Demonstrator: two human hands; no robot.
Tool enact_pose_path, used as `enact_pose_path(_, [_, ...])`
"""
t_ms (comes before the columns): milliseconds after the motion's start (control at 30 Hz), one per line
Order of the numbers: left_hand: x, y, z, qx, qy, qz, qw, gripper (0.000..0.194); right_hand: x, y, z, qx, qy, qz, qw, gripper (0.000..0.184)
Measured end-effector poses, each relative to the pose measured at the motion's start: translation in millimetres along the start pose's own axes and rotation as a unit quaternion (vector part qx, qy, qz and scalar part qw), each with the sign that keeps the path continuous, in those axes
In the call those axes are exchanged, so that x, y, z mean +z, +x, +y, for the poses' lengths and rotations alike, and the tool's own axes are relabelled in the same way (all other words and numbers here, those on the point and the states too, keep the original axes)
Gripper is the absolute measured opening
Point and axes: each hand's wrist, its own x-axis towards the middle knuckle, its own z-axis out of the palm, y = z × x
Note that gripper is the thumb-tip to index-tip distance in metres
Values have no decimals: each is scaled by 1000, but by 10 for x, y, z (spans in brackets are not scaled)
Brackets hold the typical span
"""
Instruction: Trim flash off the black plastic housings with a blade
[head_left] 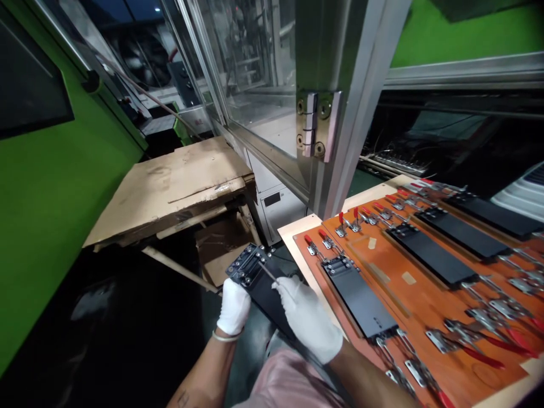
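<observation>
A long black plastic panel [267, 297] is held at a slant in front of my lap, its ribbed end with several metal inserts pointing away from me. My left hand [234, 307], in a white glove, grips the panel's left edge near that end. In my gloved right hand [309, 318] is a thin rod-like tool [269, 272], its tip reaching the panel beside the inserts. The tool's handle is hidden in my fist, so its exact kind does not show. My right hand is above the panel's lower part.
On the right, an orange fixture board [408, 306] carries red-handled toggle clamps [471, 343] and several similar black panels [361, 297]. A cardboard-topped table [170, 175] stands ahead on the left. Between them rises a metal-framed glass door [263, 107]; a green machine [38, 226] borders the left.
</observation>
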Motion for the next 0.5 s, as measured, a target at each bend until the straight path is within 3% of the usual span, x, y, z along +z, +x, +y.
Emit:
enact_pose_path(133, [43,-4,20,18,-9,18,1000,35,-14,-56,-50,-6,35,-36,999,31])
enact_pose_path(233, [59,5,21,43,4,20,999,34,-50,-50,-49,34,46,-4,998,34])
enact_pose_path(367, [62,36,-15,62,3,8,998,33,-62,-67,-37,-3,49,-18,999,31])
enact_pose_path(500, [59,65,14,80,36,11,996,32,-115,-70,-57,39,92,20,995,31])
